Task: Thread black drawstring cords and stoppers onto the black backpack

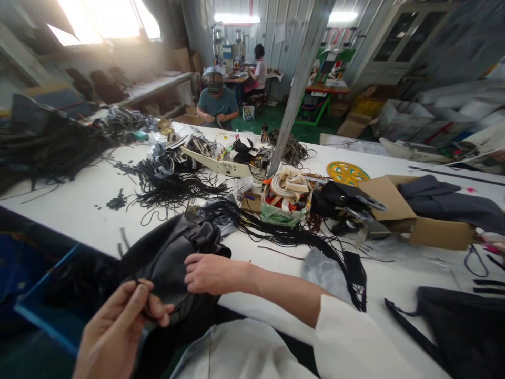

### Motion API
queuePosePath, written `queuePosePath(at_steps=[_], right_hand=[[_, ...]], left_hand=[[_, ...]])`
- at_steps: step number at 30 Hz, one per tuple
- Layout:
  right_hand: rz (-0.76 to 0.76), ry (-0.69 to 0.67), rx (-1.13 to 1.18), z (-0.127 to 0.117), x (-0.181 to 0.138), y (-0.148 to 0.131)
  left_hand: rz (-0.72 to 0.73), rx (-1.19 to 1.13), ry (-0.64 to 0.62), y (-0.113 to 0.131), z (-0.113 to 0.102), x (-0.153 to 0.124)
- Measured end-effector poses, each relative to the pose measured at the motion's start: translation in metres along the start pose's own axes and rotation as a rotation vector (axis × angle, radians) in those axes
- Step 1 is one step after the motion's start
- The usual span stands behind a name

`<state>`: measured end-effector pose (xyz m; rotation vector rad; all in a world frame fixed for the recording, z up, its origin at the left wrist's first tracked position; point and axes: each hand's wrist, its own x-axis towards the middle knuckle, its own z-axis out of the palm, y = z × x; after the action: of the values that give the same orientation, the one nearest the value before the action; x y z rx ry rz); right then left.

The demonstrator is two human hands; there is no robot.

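A black leather-like bag (169, 252) lies at the near table edge in front of me, its gathered top toward the table's middle. My left hand (130, 316) is closed in a pinch on a thin dark cord (123, 239) at the bag's left side; the cord's loose ends stick up above the fingers. On the bag's right side, my right hand (211, 273) has its fingers curled against the black material. Exactly what those fingertips grip is hidden.
Bundles of black cords (173, 181) spread over the white table (79, 200). Near the metal post (294, 89) stands a basket (286, 210) of webbing rolls. A cardboard box (437, 231) sits right, a blue bin (43, 316) lower left. Two people work beyond the table.
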<state>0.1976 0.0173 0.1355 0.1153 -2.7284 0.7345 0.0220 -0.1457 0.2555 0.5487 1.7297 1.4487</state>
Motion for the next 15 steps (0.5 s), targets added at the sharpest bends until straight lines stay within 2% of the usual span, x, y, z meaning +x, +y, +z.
queuePosePath(at_steps=[3,7,10,12,15], right_hand=[[0.173,-0.027,0.121,0.039,-0.069,0.014],[0.325,-0.07,0.1,0.08,-0.165,0.04],[0.472,-0.062,0.083,0.102,-0.223,0.055],[0.582,-0.045,0.057,0.112,-0.248,0.057],[0.742,-0.004,0.019,0.122,-0.267,0.042]], left_hand=[[-0.129,0.062,-0.201,-0.066,0.038,-0.007],[-0.136,0.218,-0.386,-0.16,0.09,-0.009],[-0.152,0.26,-0.485,-0.221,0.13,-0.015],[-0.137,0.304,-0.546,-0.25,0.151,-0.018],[-0.092,0.396,-0.624,-0.275,0.171,-0.012]])
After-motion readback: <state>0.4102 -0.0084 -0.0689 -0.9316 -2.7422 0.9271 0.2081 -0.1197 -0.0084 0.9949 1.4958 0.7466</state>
